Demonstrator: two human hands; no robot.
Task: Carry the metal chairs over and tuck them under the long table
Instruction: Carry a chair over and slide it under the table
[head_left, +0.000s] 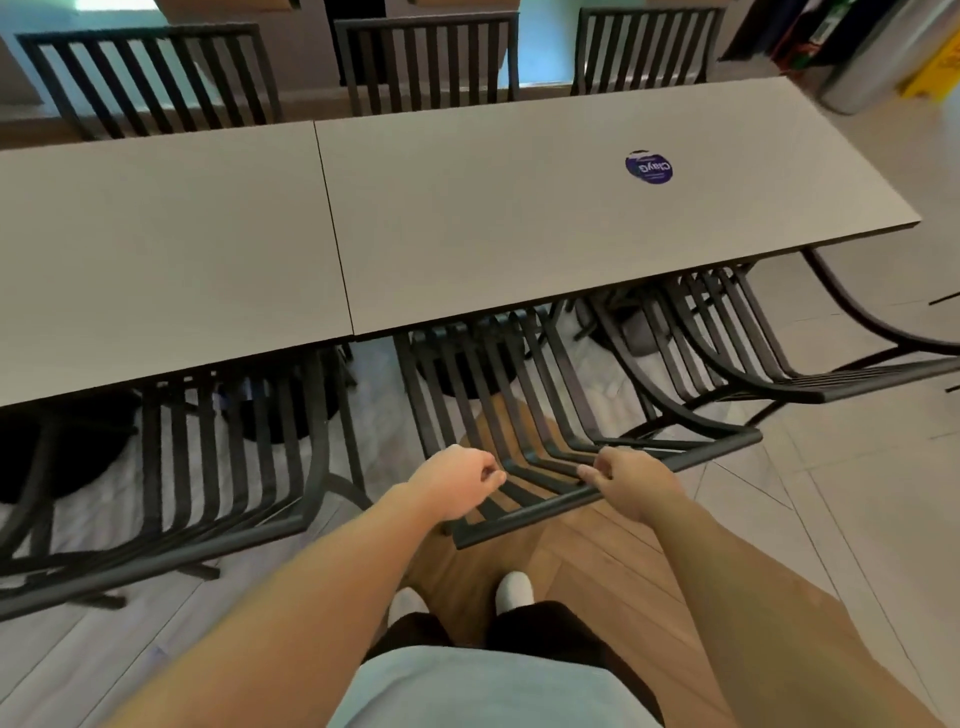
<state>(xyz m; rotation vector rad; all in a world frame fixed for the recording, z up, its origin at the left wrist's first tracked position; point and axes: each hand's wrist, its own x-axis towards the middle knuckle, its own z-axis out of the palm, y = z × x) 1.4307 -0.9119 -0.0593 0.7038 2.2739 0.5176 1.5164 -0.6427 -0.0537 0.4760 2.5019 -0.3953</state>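
Observation:
The long grey table (467, 218) spans the view. A black metal slatted chair (498, 395) stands in front of me with its seat under the table's near edge. Its top rail (717, 451) slants from lower left to upper right. My right hand (631, 480) grips that rail near its middle. Just above the left part of the chair back is my left hand (457, 480), its fingers curled, off the rail and holding nothing that I can see. Two more black chairs, one on the left (218, 457) and one on the right (727, 343), are tucked in beside it.
Three black chairs (426, 57) line the far side of the table. A round purple sticker (649, 166) lies on the tabletop. A metal bin (872, 67) and a yellow floor sign (935, 67) stand at the far right. My feet (514, 592) are on wooden flooring behind the chair.

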